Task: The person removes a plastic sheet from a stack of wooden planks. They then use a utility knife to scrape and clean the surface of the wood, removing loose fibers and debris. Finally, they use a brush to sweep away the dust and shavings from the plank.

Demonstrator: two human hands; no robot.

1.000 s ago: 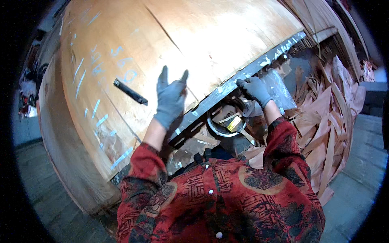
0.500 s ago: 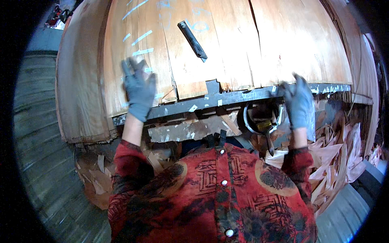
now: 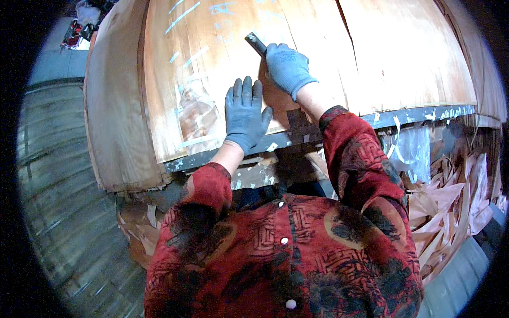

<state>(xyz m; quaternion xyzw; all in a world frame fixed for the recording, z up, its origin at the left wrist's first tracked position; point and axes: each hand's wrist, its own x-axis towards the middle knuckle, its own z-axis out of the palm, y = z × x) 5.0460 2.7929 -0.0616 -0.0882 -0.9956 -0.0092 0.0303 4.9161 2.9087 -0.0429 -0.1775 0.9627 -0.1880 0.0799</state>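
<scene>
A pale wood veneer sheet (image 3: 392, 63) with seams and light-blue tape strips (image 3: 183, 18) lies in front of me. My right hand (image 3: 288, 69), in a blue-grey glove, is closed around a black bar-shaped tool (image 3: 255, 44); its far end sticks out beyond the fingers toward the upper left, and the rest is hidden under the hand. My left hand (image 3: 246, 114), gloved alike, lies flat on the veneer near its front edge, fingers stretched out and thumb apart. Left of it is a shiny, brownish patch (image 3: 199, 111) on the sheet.
A dark, tape-spotted edge bar (image 3: 384, 117) runs along the sheet's front. Clear plastic (image 3: 416, 151) hangs below it at the right, above a heap of veneer scraps (image 3: 440, 199). More scraps (image 3: 139, 228) lie lower left, beside a ridged grey-green floor (image 3: 58, 201).
My right hand has gone from the front edge up and left onto the black tool and gripped it. My left hand has moved right and flattened on the veneer. The brush below is now hidden.
</scene>
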